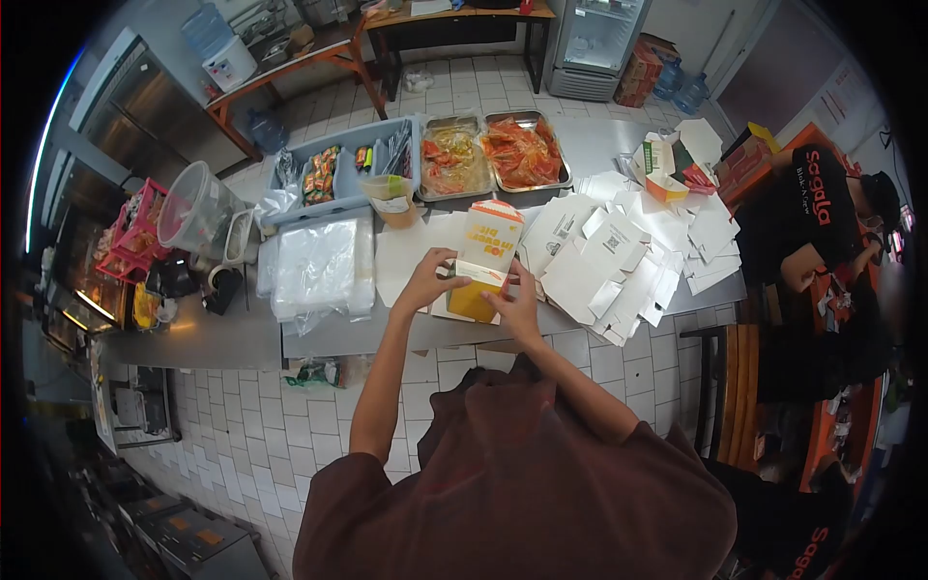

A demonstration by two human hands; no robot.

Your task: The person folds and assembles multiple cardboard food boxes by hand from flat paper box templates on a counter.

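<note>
A yellow and white cardboard food box (489, 242) stands on the steel table in front of me, its tall printed flap raised and pointing away. My left hand (428, 281) grips the box at its left side, fingertips on the white fold. On the right side, my right hand (518, 304) holds it with bent fingers. Under and beside the box lies white flat card. Flat unfolded white boxes (611, 244) are piled to the right of my right hand. Left of my left hand sits a stack of clear plastic bags (322, 266). The inside of the box is hidden.
Behind the box are a paper cup (391, 201), a blue-grey divided tray (348, 162) of sachets, and two metal trays (527, 187) of reddish food in plastic. A clear bucket (196, 208) stands at left. People in black shirts (807, 208) are at right.
</note>
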